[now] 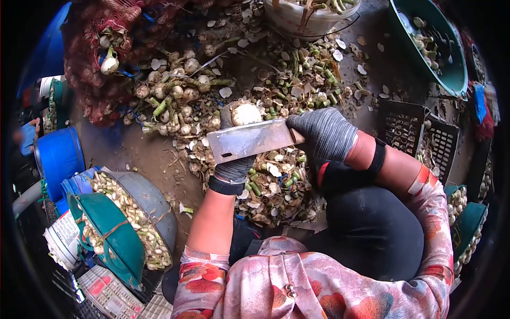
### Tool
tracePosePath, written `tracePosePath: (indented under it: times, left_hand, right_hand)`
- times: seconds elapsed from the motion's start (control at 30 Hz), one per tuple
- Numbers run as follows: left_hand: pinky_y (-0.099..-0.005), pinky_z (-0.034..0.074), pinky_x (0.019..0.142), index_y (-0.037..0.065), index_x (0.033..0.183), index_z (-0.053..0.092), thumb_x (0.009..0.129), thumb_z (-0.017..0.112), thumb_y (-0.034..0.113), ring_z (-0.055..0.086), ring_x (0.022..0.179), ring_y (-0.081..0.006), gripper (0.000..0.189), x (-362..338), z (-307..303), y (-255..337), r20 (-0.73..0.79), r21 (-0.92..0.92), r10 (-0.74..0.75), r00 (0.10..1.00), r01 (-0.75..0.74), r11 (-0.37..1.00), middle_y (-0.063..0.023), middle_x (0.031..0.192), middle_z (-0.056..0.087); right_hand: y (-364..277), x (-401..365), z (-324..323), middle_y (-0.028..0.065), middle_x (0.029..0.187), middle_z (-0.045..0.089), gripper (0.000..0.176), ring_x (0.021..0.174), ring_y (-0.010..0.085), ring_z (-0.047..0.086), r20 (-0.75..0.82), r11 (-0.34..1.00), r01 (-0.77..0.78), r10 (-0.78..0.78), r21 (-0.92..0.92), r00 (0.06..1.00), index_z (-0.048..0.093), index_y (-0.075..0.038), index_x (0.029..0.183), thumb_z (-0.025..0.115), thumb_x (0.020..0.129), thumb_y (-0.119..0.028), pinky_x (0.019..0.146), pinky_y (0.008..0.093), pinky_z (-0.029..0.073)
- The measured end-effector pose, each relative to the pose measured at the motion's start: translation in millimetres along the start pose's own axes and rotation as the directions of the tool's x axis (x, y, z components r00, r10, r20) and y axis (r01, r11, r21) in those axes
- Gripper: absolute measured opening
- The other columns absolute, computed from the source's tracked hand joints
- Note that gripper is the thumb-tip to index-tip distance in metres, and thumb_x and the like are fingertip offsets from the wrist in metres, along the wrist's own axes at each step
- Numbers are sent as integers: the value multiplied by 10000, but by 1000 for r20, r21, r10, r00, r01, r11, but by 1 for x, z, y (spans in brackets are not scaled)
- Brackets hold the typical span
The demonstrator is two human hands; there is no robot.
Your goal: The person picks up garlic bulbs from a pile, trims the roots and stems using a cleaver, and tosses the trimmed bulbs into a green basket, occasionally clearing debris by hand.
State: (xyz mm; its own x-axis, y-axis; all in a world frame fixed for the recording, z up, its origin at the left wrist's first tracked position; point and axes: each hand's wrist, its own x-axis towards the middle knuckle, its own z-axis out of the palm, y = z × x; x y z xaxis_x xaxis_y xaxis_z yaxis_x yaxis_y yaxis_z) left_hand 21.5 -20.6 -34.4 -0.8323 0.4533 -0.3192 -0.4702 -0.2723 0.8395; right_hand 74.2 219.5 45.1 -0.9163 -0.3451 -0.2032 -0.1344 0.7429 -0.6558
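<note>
My right hand (325, 133), in a grey striped work glove, is closed around the handle of a cleaver (254, 139). The wide blade points left and lies across my left hand in this view. My left hand (235, 169), also gloved, is closed on a round white garlic bulb (246, 114), which shows just beyond the blade's upper edge. Most of the left fingers are hidden behind the blade. Below my hands is a heap of trimmed stems and skins (276, 189). Beyond them lies a pile of stemmed garlic bulbs (178, 95).
Red mesh sacks (101, 69) stand at the back left. A white bucket (311, 21) and a green tub (435, 48) are at the back. Black crates (401, 127) sit right. Filled basins (151, 196) and a blue barrel (58, 157) are left.
</note>
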Motion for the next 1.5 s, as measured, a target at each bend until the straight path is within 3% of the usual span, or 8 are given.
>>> tracePosePath:
  times: [0.47, 0.63, 0.73, 0.93, 1.2, 1.3, 1.43, 1.5]
  left_hand:
    - [-328, 489, 957, 70, 1260, 435, 701, 832, 31, 551, 1082, -198, 686, 4, 18, 36, 169, 802, 377, 911, -350, 485, -103, 1212, 512]
    - [-342, 531, 940, 57, 1240, 516, 785, 796, 49, 602, 1036, -211, 534, 15, 19, 51, -273, -98, 118, 955, -150, 984, -87, 1132, 582]
    - [-428, 339, 1144, -33, 1329, 451, 948, 631, 230, 518, 1215, -284, 496, 21, 18, 46, -185, -727, -218, 958, 16, 687, -158, 1328, 534]
    - [-426, 328, 1158, -5, 1330, 480, 983, 546, 277, 498, 1278, -260, 453, 12, 47, 39, 121, -771, -3, 993, 96, 630, -163, 1361, 534]
    - [-430, 548, 947, -80, 1049, 578, 851, 712, 161, 652, 942, -256, 340, -49, 19, 184, -131, -888, 306, 943, -248, 387, -170, 1000, 647]
    - [-489, 520, 942, -86, 1303, 431, 753, 697, 640, 629, 994, -317, 948, -124, -21, 281, -387, -788, 582, 715, -584, 193, -159, 1105, 586]
    - [-468, 539, 893, -65, 1246, 505, 876, 611, 572, 642, 987, -307, 744, -127, -76, 284, -354, -240, 615, 705, -704, 669, -167, 1136, 626]
    - [-407, 559, 843, 18, 1152, 589, 951, 589, 422, 654, 940, -238, 450, -66, -88, 242, -516, 207, 390, 762, -331, 921, -136, 1135, 639]
  right_hand:
    - [80, -18, 28, 202, 901, 685, 352, 861, 407, 656, -212, 855, -508, 518, 106, 829, 630, -104, 1132, 663, 875, -342, 747, 462, 525]
    - [31, -13, 19, 187, 906, 685, 386, 857, 387, 669, -156, 889, -321, 385, 327, 910, 634, -95, 1138, 712, 857, -348, 759, 424, 532]
    - [2, -7, 7, 178, 900, 687, 373, 853, 372, 675, -94, 879, -256, 318, 403, 943, 636, -96, 1128, 721, 844, -323, 751, 412, 535]
    - [-10, 3, 17, 187, 897, 682, 293, 858, 388, 667, -110, 873, -212, 286, 439, 952, 628, -95, 1097, 679, 862, -262, 738, 431, 530]
    - [73, -5, 82, 164, 834, 678, 387, 743, 256, 639, -60, 697, -508, 616, 506, 786, 635, -38, 1111, 722, 853, -314, 734, 375, 513]
    - [81, -19, 73, 125, 860, 692, 339, 781, 196, 635, -124, 702, -505, 637, 503, 761, 638, -35, 1074, 695, 871, -300, 740, 367, 510]
    - [74, -17, 65, 180, 883, 685, 472, 826, 256, 659, -132, 753, -499, 599, 430, 790, 596, -39, 1196, 675, 876, -377, 771, 382, 509]
    - [51, -12, 53, 183, 880, 679, 377, 825, 306, 656, -123, 785, -509, 578, 353, 807, 612, -45, 1111, 701, 867, -318, 777, 403, 508]
